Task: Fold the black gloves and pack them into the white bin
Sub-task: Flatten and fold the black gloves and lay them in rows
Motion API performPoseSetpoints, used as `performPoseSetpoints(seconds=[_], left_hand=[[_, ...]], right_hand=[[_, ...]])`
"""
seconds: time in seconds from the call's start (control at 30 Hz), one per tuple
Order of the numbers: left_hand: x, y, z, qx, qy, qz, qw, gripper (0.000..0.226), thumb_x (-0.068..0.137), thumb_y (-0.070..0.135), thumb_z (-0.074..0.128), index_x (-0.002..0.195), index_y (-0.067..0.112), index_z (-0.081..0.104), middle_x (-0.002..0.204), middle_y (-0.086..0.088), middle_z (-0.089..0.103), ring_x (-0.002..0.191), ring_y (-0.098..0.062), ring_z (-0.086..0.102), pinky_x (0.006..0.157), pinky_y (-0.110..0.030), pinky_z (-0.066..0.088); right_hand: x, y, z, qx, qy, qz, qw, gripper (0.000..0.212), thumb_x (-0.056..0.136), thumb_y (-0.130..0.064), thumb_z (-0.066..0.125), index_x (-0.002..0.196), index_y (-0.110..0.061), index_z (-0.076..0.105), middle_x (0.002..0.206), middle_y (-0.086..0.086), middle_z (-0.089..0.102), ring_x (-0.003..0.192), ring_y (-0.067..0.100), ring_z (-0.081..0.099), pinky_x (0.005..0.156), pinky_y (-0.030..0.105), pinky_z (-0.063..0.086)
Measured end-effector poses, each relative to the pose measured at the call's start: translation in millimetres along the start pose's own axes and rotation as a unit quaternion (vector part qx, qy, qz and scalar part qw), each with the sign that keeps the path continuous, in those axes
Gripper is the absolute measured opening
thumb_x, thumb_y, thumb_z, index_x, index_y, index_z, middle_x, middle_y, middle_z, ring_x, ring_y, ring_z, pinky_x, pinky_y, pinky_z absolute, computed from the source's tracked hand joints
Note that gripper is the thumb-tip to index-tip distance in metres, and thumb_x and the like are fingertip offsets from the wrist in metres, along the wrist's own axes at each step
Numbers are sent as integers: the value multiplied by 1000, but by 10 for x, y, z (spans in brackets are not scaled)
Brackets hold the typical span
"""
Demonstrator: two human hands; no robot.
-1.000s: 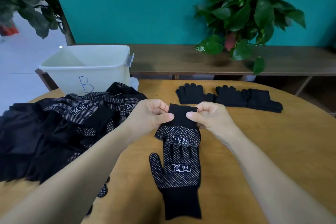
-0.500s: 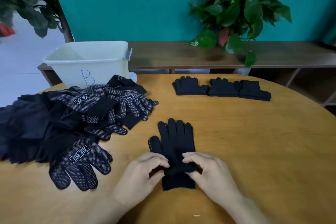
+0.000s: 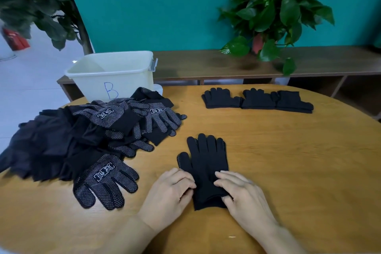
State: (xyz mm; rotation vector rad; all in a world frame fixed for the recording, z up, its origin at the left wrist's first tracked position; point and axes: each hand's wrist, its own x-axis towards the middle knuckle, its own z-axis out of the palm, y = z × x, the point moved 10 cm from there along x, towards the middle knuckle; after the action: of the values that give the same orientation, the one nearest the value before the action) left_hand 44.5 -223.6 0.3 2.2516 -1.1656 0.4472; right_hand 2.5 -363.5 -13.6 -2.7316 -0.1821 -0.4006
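A pair of black gloves [image 3: 206, 163] lies stacked flat on the wooden table [image 3: 288, 161], fingers pointing away from me, cuff toward me. My left hand [image 3: 171, 194] pinches the cuff's left edge. My right hand [image 3: 241, 192] pinches its right edge, fingers curled over the top layer. A loose heap of black dotted gloves [image 3: 88, 136] spreads over the table's left side. A row of folded black gloves [image 3: 257, 100] sits at the far side. The white bin [image 3: 111, 76] marked "B" stands at the far left, with nothing visible inside it.
A low dark wooden shelf [image 3: 206, 64] runs behind the table with a potted plant [image 3: 274, 12] on it. Another plant [image 3: 41, 6] stands at the far left. The table's edge curves away on the right.
The glove held up between both hands a second ago now lies flat on its partner. Both hands came down toward me to the cuff. In the last half second they barely shifted.
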Motion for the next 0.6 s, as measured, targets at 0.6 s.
performPoseSetpoints(seconds=[0.6], left_hand=[[283, -247, -57, -90, -25, -92, 991, 32, 87, 13, 49, 108, 21, 71, 117, 16, 62, 105, -6, 58, 90, -18, 46]], right_hand=[[207, 216, -226, 52, 69, 31, 996, 46, 82, -9, 45, 117, -20, 71, 128, -8, 64, 124, 6, 53, 106, 34, 41]])
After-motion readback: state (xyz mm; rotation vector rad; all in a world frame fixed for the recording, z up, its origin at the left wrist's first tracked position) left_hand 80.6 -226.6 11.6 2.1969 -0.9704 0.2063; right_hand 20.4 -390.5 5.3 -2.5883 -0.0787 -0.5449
